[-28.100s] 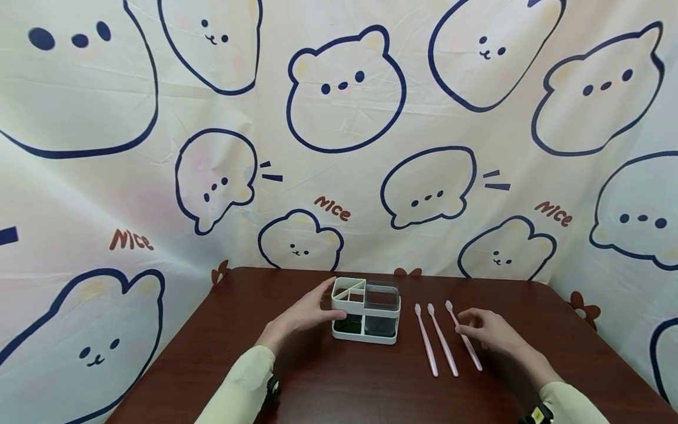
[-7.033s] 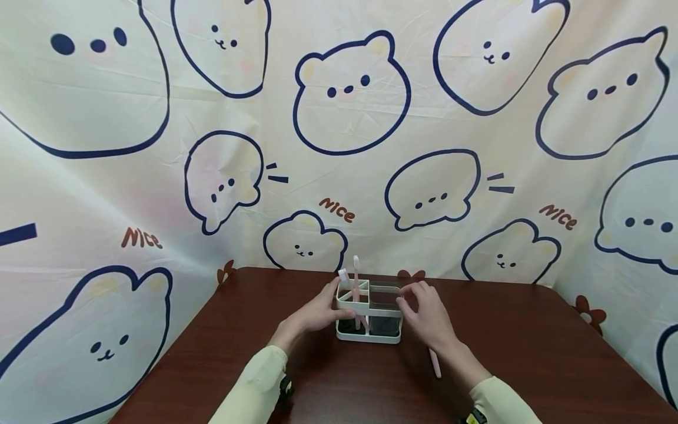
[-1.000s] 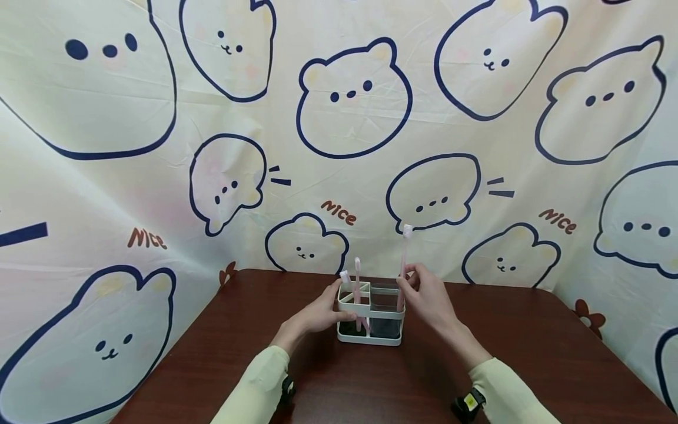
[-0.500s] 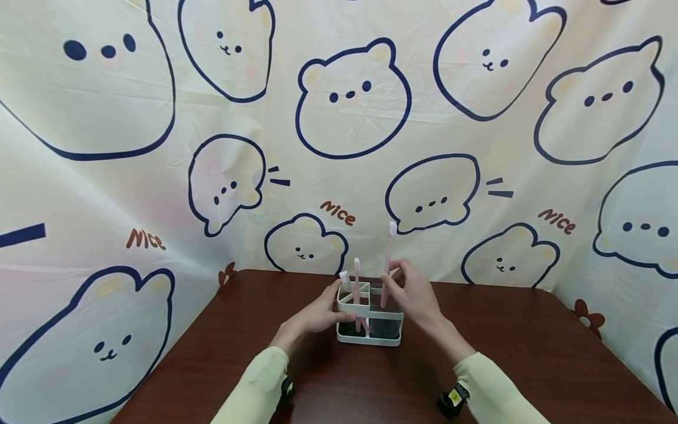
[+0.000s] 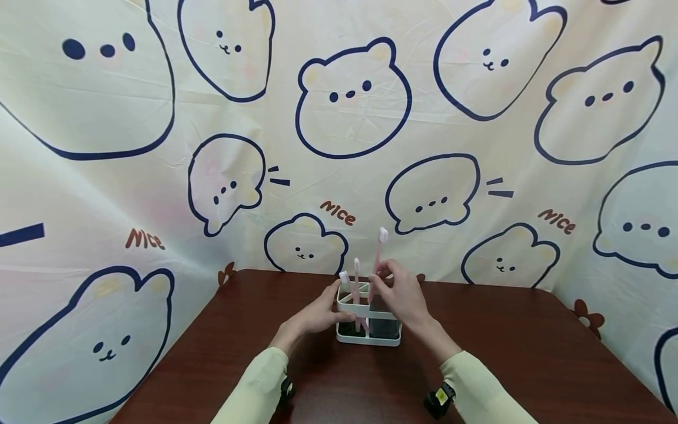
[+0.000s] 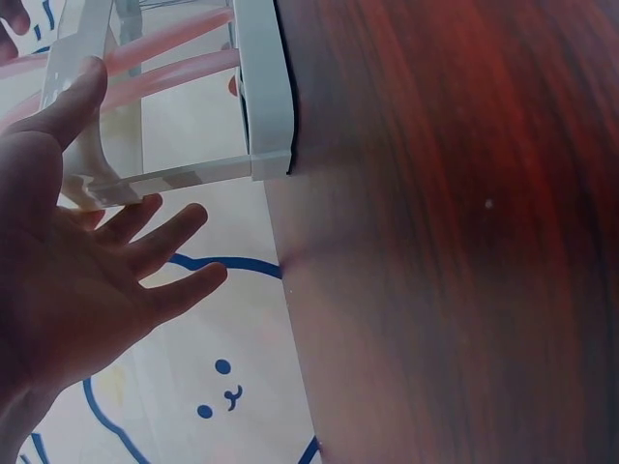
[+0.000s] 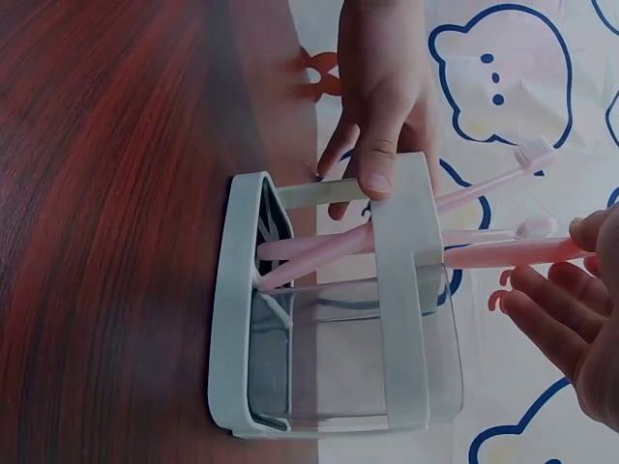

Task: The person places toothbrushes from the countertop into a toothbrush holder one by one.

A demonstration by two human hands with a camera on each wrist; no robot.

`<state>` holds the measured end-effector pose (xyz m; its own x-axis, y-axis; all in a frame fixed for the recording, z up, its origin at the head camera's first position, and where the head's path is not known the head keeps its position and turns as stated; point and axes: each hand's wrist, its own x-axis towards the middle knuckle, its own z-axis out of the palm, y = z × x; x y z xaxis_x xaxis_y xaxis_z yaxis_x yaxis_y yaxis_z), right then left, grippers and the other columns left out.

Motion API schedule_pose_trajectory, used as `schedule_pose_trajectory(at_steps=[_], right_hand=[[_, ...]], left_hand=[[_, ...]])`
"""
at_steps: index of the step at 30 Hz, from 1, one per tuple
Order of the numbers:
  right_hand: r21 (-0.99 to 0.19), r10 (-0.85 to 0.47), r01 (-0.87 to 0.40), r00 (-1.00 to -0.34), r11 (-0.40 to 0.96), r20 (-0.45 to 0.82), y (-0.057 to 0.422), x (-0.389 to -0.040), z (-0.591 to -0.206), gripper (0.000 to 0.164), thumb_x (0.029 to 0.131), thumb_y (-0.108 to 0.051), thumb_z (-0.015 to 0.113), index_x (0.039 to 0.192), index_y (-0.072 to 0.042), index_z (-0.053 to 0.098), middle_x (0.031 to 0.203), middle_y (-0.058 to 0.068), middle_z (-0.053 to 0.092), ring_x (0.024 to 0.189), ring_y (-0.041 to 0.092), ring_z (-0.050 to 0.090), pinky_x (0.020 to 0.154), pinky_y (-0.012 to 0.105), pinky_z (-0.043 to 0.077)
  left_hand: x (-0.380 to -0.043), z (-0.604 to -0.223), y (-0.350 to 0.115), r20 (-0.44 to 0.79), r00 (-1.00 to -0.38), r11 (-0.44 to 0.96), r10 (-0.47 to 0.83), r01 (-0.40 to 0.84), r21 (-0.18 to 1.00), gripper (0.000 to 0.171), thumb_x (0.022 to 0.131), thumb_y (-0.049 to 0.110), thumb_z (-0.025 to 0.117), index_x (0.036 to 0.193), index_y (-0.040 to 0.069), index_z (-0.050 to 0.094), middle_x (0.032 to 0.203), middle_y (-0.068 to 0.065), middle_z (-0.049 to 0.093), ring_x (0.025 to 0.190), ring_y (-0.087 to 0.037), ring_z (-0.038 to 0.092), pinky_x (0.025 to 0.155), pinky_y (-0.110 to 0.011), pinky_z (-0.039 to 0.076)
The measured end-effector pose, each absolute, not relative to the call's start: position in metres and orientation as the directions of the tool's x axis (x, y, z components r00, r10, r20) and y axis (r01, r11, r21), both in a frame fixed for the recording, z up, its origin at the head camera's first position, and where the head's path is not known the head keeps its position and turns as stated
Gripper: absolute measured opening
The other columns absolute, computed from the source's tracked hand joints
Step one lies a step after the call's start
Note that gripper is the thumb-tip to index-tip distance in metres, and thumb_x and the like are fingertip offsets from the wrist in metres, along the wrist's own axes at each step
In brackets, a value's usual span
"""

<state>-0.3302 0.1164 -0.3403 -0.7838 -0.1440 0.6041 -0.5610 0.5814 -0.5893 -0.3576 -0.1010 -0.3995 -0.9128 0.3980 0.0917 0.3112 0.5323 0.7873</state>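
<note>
A white toothbrush holder [image 5: 385,315] with a clear cup [image 7: 338,372] in one half stands upright on the table. My left hand [image 5: 314,314] grips its left side, thumb on the upper frame and fingers behind. Two pink toothbrushes stand in the divided half; one toothbrush [image 5: 356,266] is nearly upright, the other toothbrush [image 5: 344,277] leans left. Between thumb and fingertips my right hand [image 5: 405,296] pinches a third pink toothbrush [image 5: 378,257], bristles up. In the right wrist view, its handle end is at the holder's top, close to the divider; whether it is inside an opening I cannot tell.
The dark reddish-brown table [image 5: 339,388] reaches back to a cream cloth [image 5: 349,129] printed with bear faces, which hangs behind and at both sides.
Since a second ago, my right hand has carried the third toothbrush left, from the holder's right edge to its middle. Earlier, all three toothbrushes lay on the table. My left hand stays on the holder.
</note>
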Motion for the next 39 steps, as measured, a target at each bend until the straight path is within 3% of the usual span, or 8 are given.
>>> schedule_pose_trajectory(at_steps=[7,15,23,31,39], right_hand=[[-0.597,-0.155,-0.556,-0.794,0.579,0.588,0.111,-0.33,-0.342,0.016,0.094,-0.02,0.07,0.106,-0.011,0.065,0.086,0.003,0.071,0.067,0.01,0.066,0.06,0.025,0.056],[-0.545,-0.16,-0.531,-0.795,0.649,0.585,0.108,-0.334,-0.356,0.014,0.091,-0.021,0.073,0.101,-0.012,0.07,0.088,0.002,0.072,0.079,0.015,0.066,0.076,0.038,0.061],[-0.529,-0.154,-0.501,-0.809,0.685,0.567,0.107,-0.339,-0.366,0.012,0.089,-0.023,0.075,0.095,-0.013,0.075,0.09,0.002,0.07,0.09,0.025,0.065,0.079,0.04,0.06],[-0.479,-0.157,-0.459,-0.824,0.749,0.545,0.108,-0.341,-0.373,0.017,0.087,-0.029,0.077,0.09,-0.012,0.077,0.095,0.006,0.068,0.086,0.02,0.059,0.074,0.035,0.058],[-0.442,-0.156,-0.447,-0.818,0.778,0.553,0.107,-0.34,-0.376,0.016,0.088,-0.028,0.076,0.09,-0.013,0.077,0.106,0.007,0.065,0.095,0.021,0.055,0.081,0.039,0.055]], left_hand=[[-0.358,-0.399,-0.101,0.092,-0.91,0.534,0.404,0.316,0.784,0.093,0.089,0.039,0.073,0.159,0.024,0.014,0.161,-0.015,0.022,0.143,-0.037,0.032,0.114,-0.069,0.024],[-0.358,-0.401,-0.101,0.096,-0.907,0.529,0.411,0.323,0.784,0.093,0.089,0.038,0.073,0.159,0.023,0.013,0.161,-0.016,0.022,0.143,-0.037,0.032,0.114,-0.069,0.023],[-0.357,-0.4,-0.1,0.089,-0.907,0.522,0.411,0.314,0.793,0.091,0.09,0.037,0.073,0.158,0.023,0.014,0.159,-0.016,0.024,0.141,-0.037,0.035,0.114,-0.069,0.024],[-0.358,-0.399,-0.099,0.094,-0.905,0.519,0.414,0.319,0.793,0.091,0.09,0.035,0.073,0.159,0.021,0.015,0.159,-0.018,0.024,0.141,-0.037,0.034,0.114,-0.068,0.025],[-0.36,-0.399,-0.1,0.096,-0.907,0.537,0.411,0.326,0.778,0.09,0.09,0.038,0.073,0.158,0.023,0.016,0.158,-0.017,0.026,0.14,-0.036,0.037,0.114,-0.066,0.028]])
